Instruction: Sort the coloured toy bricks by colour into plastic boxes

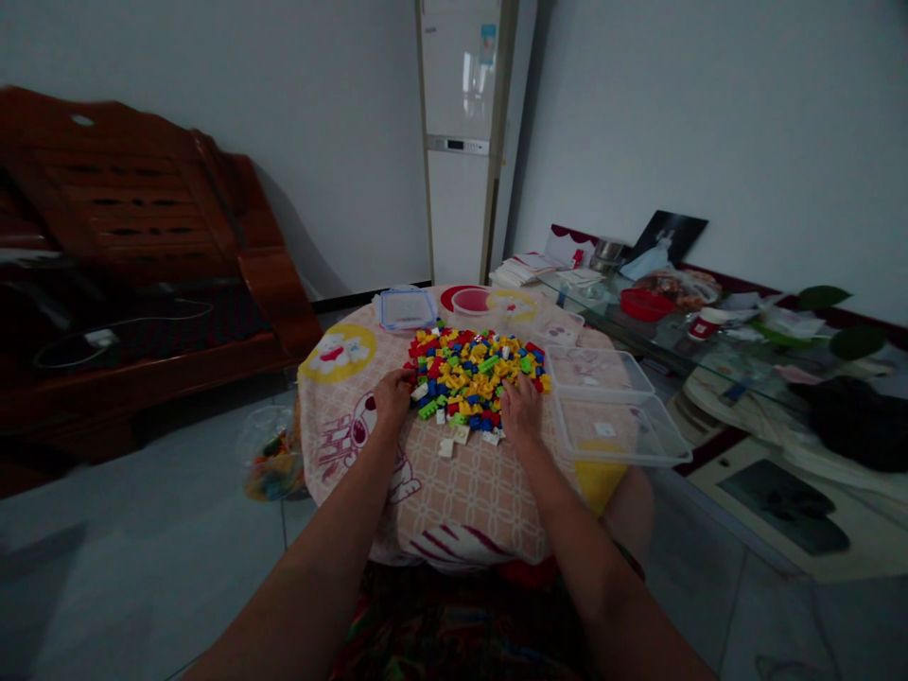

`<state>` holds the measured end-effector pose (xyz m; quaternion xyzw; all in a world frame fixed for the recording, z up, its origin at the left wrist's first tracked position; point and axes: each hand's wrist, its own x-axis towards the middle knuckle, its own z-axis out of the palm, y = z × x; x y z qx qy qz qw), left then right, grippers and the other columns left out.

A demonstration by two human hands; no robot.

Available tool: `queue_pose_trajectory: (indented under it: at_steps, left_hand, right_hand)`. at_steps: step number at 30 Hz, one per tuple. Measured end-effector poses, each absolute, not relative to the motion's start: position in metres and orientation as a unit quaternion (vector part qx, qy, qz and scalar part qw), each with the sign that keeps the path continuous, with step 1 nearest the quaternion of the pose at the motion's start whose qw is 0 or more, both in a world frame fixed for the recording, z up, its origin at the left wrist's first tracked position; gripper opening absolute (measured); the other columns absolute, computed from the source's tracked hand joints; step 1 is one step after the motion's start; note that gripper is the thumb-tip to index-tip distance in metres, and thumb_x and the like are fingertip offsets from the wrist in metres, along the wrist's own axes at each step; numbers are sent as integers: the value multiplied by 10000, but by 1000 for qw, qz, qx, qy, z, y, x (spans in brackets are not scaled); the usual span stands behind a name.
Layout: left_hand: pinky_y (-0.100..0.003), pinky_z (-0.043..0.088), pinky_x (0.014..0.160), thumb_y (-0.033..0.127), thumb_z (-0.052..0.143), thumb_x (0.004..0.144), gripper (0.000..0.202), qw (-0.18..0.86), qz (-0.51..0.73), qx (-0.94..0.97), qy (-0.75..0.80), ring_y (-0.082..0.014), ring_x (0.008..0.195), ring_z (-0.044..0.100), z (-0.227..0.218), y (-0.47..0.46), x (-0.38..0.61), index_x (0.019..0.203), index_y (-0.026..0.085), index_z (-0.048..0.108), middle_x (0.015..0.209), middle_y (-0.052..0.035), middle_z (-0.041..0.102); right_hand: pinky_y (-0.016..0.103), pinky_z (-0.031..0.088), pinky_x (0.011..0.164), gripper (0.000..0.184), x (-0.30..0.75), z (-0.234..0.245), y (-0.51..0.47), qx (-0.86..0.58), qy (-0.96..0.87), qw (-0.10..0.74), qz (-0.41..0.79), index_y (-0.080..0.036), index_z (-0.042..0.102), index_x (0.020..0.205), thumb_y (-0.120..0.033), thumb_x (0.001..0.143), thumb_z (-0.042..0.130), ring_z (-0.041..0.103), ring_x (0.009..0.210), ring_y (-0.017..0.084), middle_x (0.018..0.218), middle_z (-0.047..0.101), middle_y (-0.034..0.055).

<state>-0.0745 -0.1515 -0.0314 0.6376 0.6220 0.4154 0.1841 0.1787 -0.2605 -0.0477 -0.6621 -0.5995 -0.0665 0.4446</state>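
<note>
A heap of small toy building bricks (472, 374) in yellow, red, blue, green and white lies on a round table with a patterned cloth (468, 492). Against the heap's left edge rests my left hand (392, 397), fingers loosely bent, with no brick visible in it. My right hand (522, 409) lies over the heap's right side, fingers spread and touching bricks; its fingertips are partly lost among them. Several white bricks (445, 447) sit along the near edge. Right of the heap stands a clear plastic box (624, 456) with a white piece (603, 429) inside.
Behind that box is another clear tray (631, 369). A blue-rimmed lidded container (408, 310) and a round pink-based tub (472, 301) stand at the back. A bag of colourful pieces (273, 463) is left of the table. A cluttered glass table (681, 340) stands right, a wooden bench (142, 236) left.
</note>
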Motion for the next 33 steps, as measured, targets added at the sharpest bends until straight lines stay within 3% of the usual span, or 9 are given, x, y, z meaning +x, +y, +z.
queue_pose_trajectory:
  at_steps: [6,13,22,33]
  left_hand:
    - [-352,518,998,120,427,792,488,175,410,638,628,-250,1063,712,-31,-150,-74,1085,174,813,1144,-88,790]
    - [-343,522,995,127,423,803,474,178,418,632,628,-246,1065,710,-30,-150,-74,1058,187,819,1118,-75,795]
    - [-348,522,1005,117,439,816,451,182,425,632,622,-248,1068,716,-26,-152,-73,1050,174,820,1137,-77,794]
    - [-345,519,1015,132,440,820,457,188,427,625,626,-243,1072,713,-29,-152,-73,1072,178,818,1131,-70,795]
  right_hand:
    - [585,313,1189,279,174,-48,-263,-666,-603,434,-68,-197,722,1130,-185,876,606,428,1414,328,1487,562,164]
    - [541,379,1178,227,180,-42,-275,-634,-588,492,-104,-201,696,1087,-204,898,571,487,1356,285,1372,632,162]
    - [622,377,1156,329,197,-20,-303,-619,-499,565,-220,-193,639,1182,-226,951,408,536,1323,292,1349,622,196]
    - [565,435,1101,413,220,-11,-317,-663,-457,546,-229,-173,682,1198,-125,856,455,548,1272,300,1318,641,184]
